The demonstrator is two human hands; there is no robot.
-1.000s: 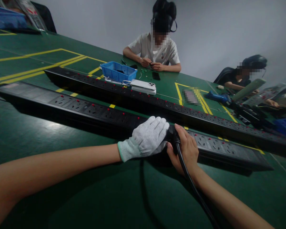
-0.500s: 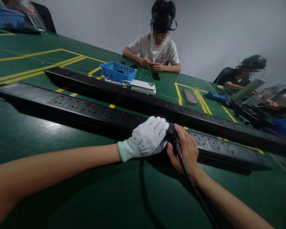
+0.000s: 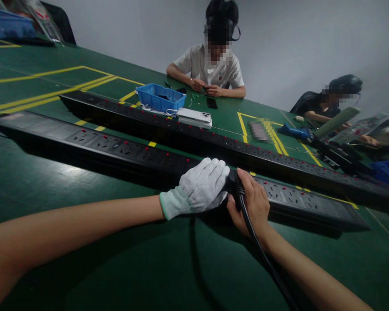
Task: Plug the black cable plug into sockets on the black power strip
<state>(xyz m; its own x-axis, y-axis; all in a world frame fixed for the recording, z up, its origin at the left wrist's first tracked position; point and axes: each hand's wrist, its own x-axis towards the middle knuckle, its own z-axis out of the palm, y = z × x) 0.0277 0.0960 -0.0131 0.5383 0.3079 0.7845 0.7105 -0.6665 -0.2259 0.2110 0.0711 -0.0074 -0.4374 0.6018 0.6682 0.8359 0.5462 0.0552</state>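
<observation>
A long black power strip (image 3: 116, 149) with sockets and red lights lies across the green table. My left hand (image 3: 204, 185), in a pale grey glove with a green cuff, is wrapped round the middle of this strip. Right beside it, my bare right hand (image 3: 251, 201) grips a black plug (image 3: 234, 183) at the strip's sockets. From the plug a thick black cable (image 3: 257, 242) runs down towards the lower right. The plug's front end is hidden between my hands.
Behind lies a second long black strip (image 3: 168, 127). Beyond it are a blue bin (image 3: 161, 98) and a white phone (image 3: 194, 117). A person (image 3: 214, 65) sits across the table, another (image 3: 327, 103) at the right, near a black device (image 3: 340, 155). Yellow tape marks the table (image 3: 84, 259).
</observation>
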